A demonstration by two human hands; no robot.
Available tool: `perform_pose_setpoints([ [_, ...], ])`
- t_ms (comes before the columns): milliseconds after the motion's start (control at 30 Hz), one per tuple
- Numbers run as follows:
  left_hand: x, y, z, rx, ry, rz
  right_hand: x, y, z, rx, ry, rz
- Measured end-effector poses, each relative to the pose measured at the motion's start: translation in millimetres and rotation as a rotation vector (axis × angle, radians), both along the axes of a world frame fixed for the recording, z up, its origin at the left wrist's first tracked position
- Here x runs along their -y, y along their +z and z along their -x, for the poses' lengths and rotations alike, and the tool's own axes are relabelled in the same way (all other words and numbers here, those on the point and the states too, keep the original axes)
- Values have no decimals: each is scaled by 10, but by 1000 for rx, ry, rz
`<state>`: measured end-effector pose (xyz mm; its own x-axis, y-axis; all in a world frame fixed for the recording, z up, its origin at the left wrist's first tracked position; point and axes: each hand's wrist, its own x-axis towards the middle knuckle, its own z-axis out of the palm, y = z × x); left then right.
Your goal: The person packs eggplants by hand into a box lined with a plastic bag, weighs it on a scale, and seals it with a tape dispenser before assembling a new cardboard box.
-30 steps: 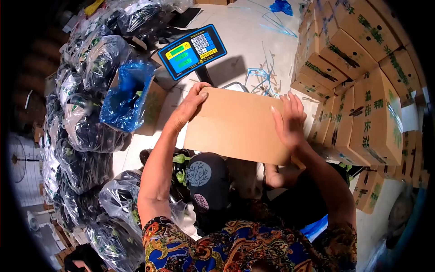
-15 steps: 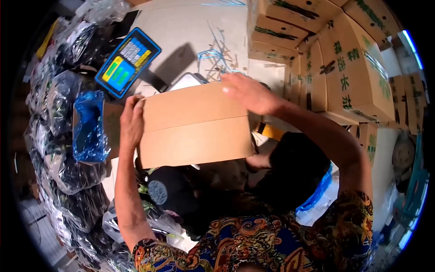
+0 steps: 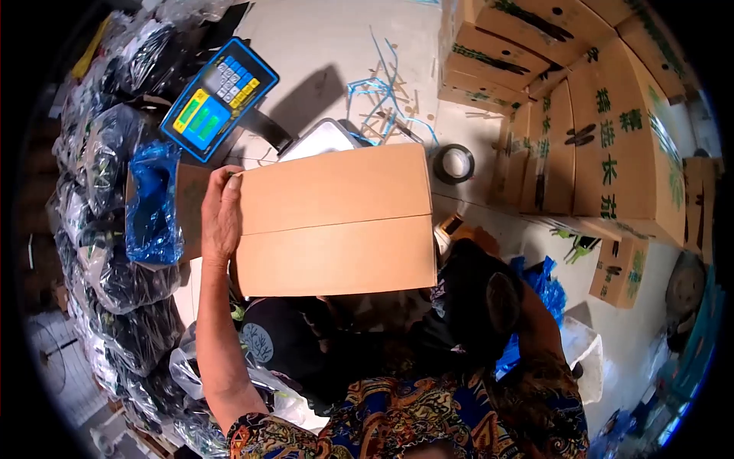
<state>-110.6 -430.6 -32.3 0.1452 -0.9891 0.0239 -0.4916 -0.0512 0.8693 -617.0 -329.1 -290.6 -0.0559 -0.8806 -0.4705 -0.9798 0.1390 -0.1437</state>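
Observation:
A plain brown cardboard box (image 3: 336,256) lies before me with its closed flaps meeting at a seam along the middle. My left hand (image 3: 222,214) grips its left edge, thumb near the upper corner. My right forearm (image 3: 539,325) reaches down beside my right knee, and the knee hides most or all of that hand. By the box's right side, close to the knee, a tape dispenser (image 3: 451,224) is partly visible; whether my fingers touch it is hidden. The white scale platform (image 3: 321,139) shows behind the box's far edge.
A scale display (image 3: 218,99) stands at upper left. A roll of dark tape (image 3: 454,164) lies on the floor near blue straps (image 3: 371,88). Printed cartons (image 3: 612,145) are stacked right. Left are plastic-bagged goods (image 3: 115,260) and a carton lined with blue plastic (image 3: 153,206).
My right hand has left the box's top far edge and dropped down to the right, behind my knee. The left hand keeps its hold. The view has shifted slightly, uncovering the tape roll.

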Motion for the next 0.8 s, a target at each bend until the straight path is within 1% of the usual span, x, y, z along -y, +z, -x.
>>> perform_pose_setpoints([
  [33,-6,-8,19,-68,2,21,-5,104,8,49,-72,33],
  [67,-5,11,28,-46,15,4,-3,214,35,130,-148,70],
  [133,0,30,31,-48,17,-14,54,581,113,457,-324,78],
  [200,1,35,31,-36,28,-32,191,1215,140,949,-607,-41],
  [233,-2,15,34,-13,20,26,244,1548,100,1088,-565,116],
  [267,3,10,21,-17,13,15,320,1938,-20,1223,-519,278],
  [333,17,-60,-28,-53,-5,29,510,2554,-196,1169,-503,362],
  [400,10,-8,9,27,7,51,783,3067,-493,1230,-445,337],
  [433,7,-52,0,35,7,94,869,3130,-562,1274,-387,371],
  [467,-5,-99,-16,46,14,135,929,3159,-624,1394,-274,394],
  [533,-60,-18,17,8,22,97,918,3483,-1008,1456,-162,410],
  [600,-47,-33,-1,24,6,117,918,3725,-1268,1329,-98,292],
  [633,-51,-7,1,8,-11,78,957,3761,-1398,1368,0,224],
  [733,-43,-30,-1,33,20,126,1049,3795,-1846,1207,236,170],
  [800,-56,-35,-16,18,12,156,1154,3689,-2092,952,590,327],
])
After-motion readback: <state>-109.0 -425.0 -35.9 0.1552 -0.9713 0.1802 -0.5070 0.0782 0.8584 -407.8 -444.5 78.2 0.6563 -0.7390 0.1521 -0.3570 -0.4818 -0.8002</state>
